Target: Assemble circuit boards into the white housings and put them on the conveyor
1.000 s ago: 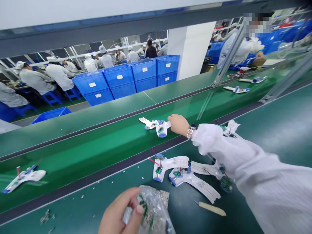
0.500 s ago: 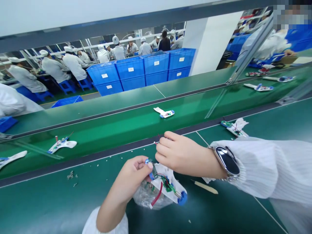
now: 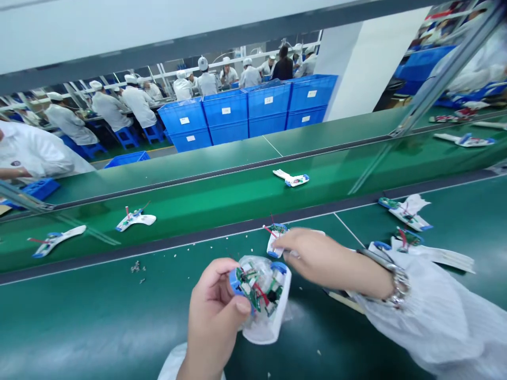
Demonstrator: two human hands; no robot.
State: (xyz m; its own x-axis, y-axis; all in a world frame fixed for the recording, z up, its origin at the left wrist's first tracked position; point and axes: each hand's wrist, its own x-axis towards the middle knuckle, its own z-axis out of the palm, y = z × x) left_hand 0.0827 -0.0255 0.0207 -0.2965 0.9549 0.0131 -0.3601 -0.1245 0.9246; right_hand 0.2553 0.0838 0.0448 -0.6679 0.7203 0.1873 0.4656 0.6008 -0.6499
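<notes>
Circuit boards (image 3: pixel 253 285) in a clear plastic bag (image 3: pixel 263 266) sit clamped in the left hand (image 3: pixel 214 316) above a green conveyor belt (image 3: pixel 99 327); the right hand (image 3: pixel 328 264), grip apart, reaches over a white plastic housing (image 3: pixel 275 240) just beyond.

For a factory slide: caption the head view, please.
Left hand holds a white circuit-board unit; right hand touches another on the belt.

Dark green conveyor belt (image 3: pixel 79 327) — 2 white circuit-board housings (image 3: pixel 404 212) at right, loose scraps (image 3: pixel 135 267) left of center.
</notes>
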